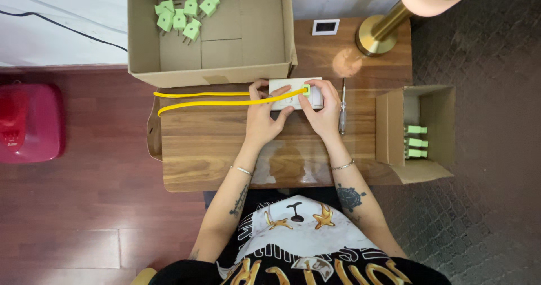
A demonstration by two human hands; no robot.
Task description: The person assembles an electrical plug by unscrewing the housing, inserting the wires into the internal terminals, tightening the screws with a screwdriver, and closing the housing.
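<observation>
A white socket block (282,86) lies on the wooden table (203,144), just below the big carton. My left hand (262,118) grips its left part, thumb and fingers around it. My right hand (323,113) presses a light green plug (306,89) onto the block's right half. A yellow cable (203,98) runs from that plug to the left in two strands, passing over my left hand's fingers.
A large open carton (225,65) at the back holds several green plugs (181,15). A smaller carton (394,133) on its side at the right holds three more green plugs (416,141). A screwdriver (342,107) lies beside my right hand. A brass lamp (376,34) stands back right.
</observation>
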